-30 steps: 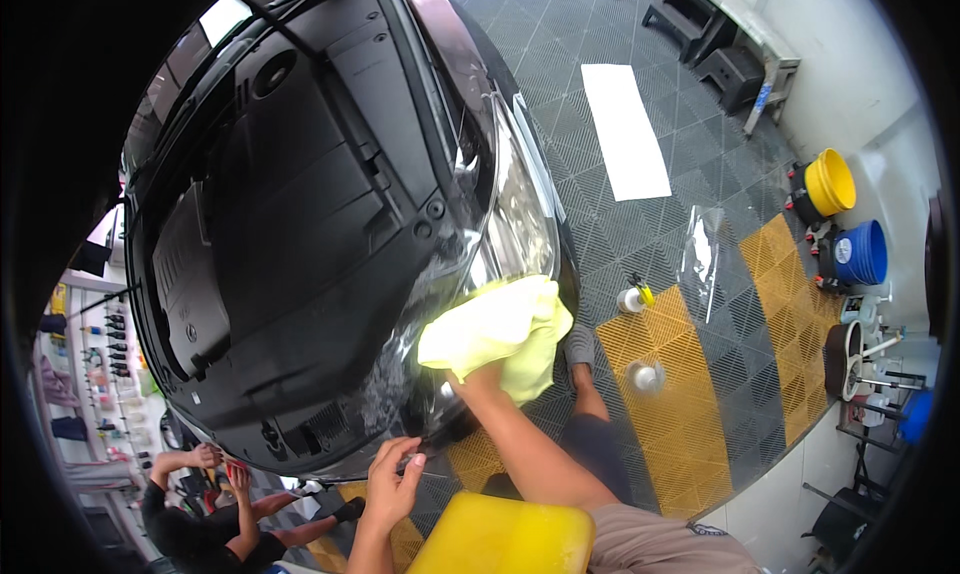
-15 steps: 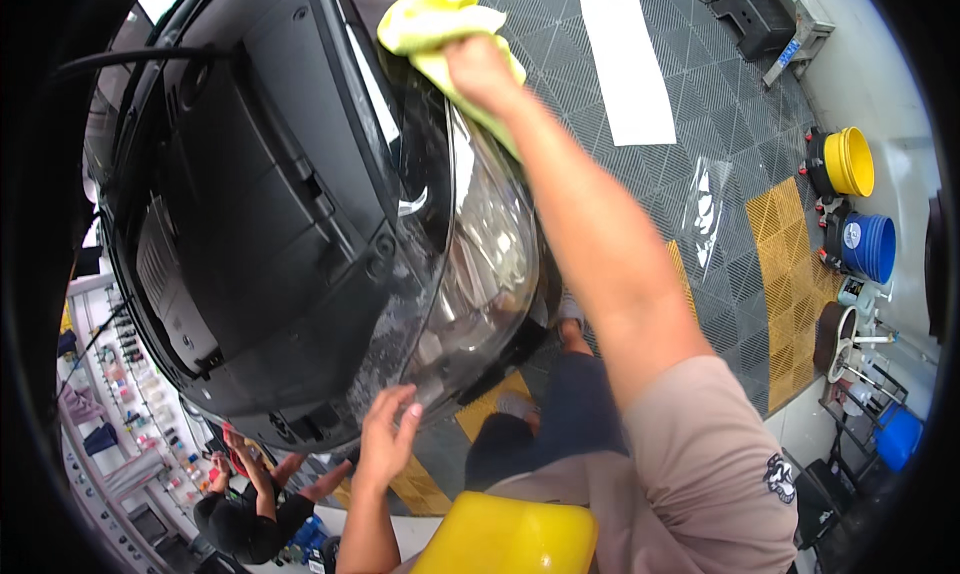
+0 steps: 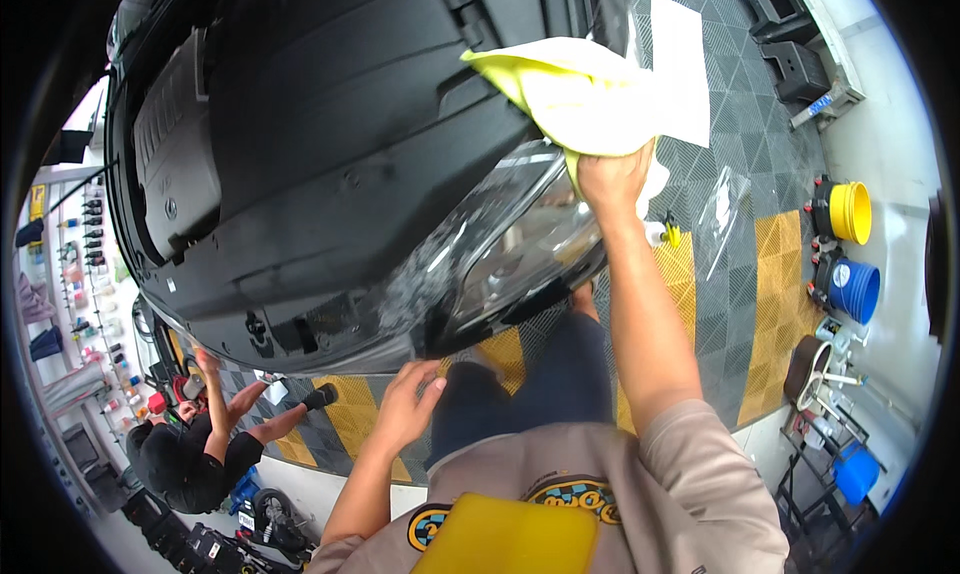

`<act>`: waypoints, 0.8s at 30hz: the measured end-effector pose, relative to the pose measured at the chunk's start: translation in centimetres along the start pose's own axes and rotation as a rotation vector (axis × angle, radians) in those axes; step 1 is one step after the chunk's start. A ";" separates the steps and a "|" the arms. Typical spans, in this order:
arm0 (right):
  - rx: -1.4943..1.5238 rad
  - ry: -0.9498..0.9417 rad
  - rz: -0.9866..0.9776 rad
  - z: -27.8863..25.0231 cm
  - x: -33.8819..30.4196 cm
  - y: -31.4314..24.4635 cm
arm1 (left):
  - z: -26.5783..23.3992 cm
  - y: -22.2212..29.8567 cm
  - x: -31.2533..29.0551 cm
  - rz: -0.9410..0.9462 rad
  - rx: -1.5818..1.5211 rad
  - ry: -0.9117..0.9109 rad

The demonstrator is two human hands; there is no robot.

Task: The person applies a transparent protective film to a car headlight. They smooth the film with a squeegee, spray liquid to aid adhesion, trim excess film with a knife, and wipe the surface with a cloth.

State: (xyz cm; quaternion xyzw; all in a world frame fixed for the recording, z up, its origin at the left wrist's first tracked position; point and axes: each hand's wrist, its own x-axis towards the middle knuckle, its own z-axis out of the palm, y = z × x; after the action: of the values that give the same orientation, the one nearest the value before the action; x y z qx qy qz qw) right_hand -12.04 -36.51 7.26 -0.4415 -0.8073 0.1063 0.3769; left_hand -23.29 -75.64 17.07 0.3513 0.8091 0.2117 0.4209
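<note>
My right hand [image 3: 612, 182] is closed round a bright yellow cloth [image 3: 585, 89], pressed to the far corner of a car's headlight [image 3: 525, 264]. The cloth spreads over the edge of the black engine bay cover [image 3: 340, 174]. My left hand [image 3: 410, 399] hangs near the front edge of the car, its fingers loosely stretched and apart, with nothing in it. Between the headlight and the cover runs a glossy dark panel with whitish smears [image 3: 430, 264].
A co-worker in black [image 3: 185, 464] crouches by the car's front at the lower left. A spray bottle [image 3: 660, 234] stands beyond my right forearm. Yellow [image 3: 850, 214] and blue [image 3: 855, 292] buckets line the right wall. A white sheet [image 3: 680, 69] lies on the tiled floor.
My view has shifted, and the car sits differently in it. My right hand with the cloth is now over the headlight's far corner and the cover's edge. The cloth has spread wider.
</note>
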 end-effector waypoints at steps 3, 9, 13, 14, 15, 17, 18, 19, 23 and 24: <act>-0.070 0.214 0.122 2.9 -9.7 -6.5 | -1.8 -7.6 -5.0 -0.021 0.027 -0.046; 0.042 -0.016 0.500 8.1 -27.7 -22.5 | -5.3 -17.3 -11.6 -0.132 -0.037 0.122; 0.409 -0.198 0.645 7.5 -36.0 -28.8 | -5.9 -18.8 -13.5 -0.157 0.017 0.035; 0.486 -0.259 0.705 6.7 -36.7 -29.9 | -5.8 -19.4 -13.5 -0.131 0.064 -0.006; 0.527 -0.390 0.770 5.2 -36.8 -30.5 | -5.6 -19.9 -13.4 -0.106 0.104 -0.048; 0.600 -0.649 0.878 1.6 -36.0 -30.2 | -4.5 -19.1 -12.8 -0.157 -0.009 -0.044; 0.745 -0.698 0.862 -0.2 -35.3 -30.2 | -3.8 -17.8 -12.0 -0.174 -0.071 -0.041; 0.765 -0.913 0.740 -2.4 -34.2 -31.0 | -3.5 -15.7 -11.2 -0.333 -0.351 -0.114; 0.762 -1.185 0.250 -7.6 -30.1 -31.6 | -2.0 -10.6 -8.2 -0.366 -1.101 0.160; 0.799 -1.279 0.233 -9.9 -26.4 -30.0 | -3.3 -8.4 -8.2 -0.384 -1.031 0.210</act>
State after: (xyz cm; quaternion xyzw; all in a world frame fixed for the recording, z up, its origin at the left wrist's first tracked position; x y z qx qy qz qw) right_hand -15.52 -76.66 15.68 -0.2064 -0.7167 0.6645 -0.0464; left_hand -26.03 -87.50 17.89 -0.0767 0.6880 0.5333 0.4862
